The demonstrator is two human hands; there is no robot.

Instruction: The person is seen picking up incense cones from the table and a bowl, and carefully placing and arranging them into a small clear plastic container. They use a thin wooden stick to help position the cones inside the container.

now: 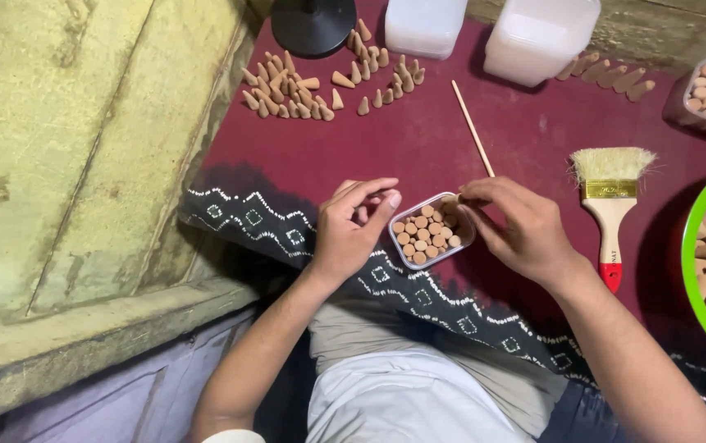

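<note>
Head view: maroon cloth (418, 148) beside weathered wall (82, 148)

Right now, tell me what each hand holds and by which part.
The left hand and right hand flank the small clear box of cones, fingers at its two ends. The right hand's fingertips touch its far rim; whether either hand truly grips cannot be told.

Soft, even daylight falls over my work, bright enough without harsh glare. My left hand (351, 230) and right hand (519, 230) throw only faint shadows on the maroon cloth (418, 148); darker shade pools by my lap. The centre is sharp, while the edges bend slightly from the wide lens and the far corners soften.
</note>
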